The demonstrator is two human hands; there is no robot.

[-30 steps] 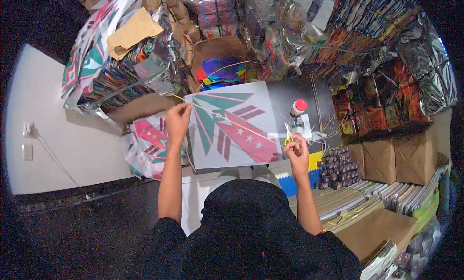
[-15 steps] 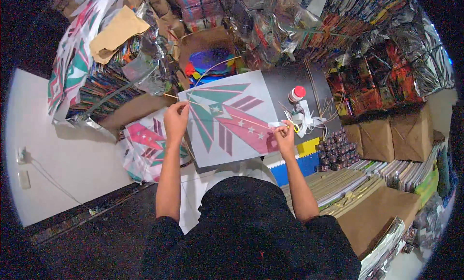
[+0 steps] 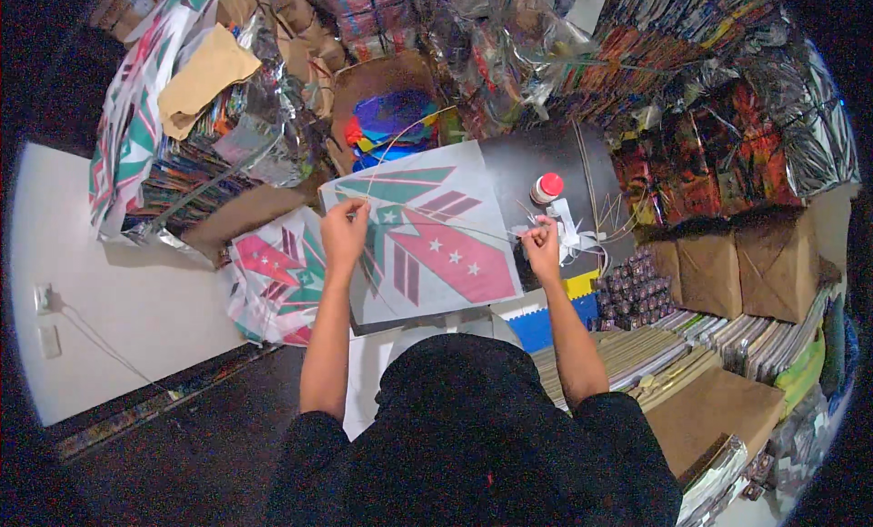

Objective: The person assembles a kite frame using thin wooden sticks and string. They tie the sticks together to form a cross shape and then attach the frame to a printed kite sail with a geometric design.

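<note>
A large white sheet (image 3: 368, 291) with a pink, green and maroon pattern and white stars lies on a dark tabletop in front of me. My left hand (image 3: 344, 240) is over the sheet's left part, thumb and fingers pinched on a thin stick (image 3: 446, 225). This stick runs across the sheet towards my right hand (image 3: 543, 250), whose fingers are closed on its other end beside the sheet's right edge. A curved thin stick (image 3: 400, 136) rises from near my left hand towards the back. Just beyond my right hand are white strips (image 3: 568, 239) and a red-capped bottle (image 3: 547, 188).
More patterned sheets (image 3: 273, 272) hang at the left of the table. Colourful folded material fills a cardboard box (image 3: 364, 72) behind it. Wrapped bundles (image 3: 709, 154) crowd the back and right. Several small dark boxes (image 3: 632, 291) are stacked at the right, beside brown parcels (image 3: 709, 272).
My left hand has moved right and inward over the sheet. A white strip seen at my right fingers is no longer visible there. The sheet appears shifted slightly left in view.
</note>
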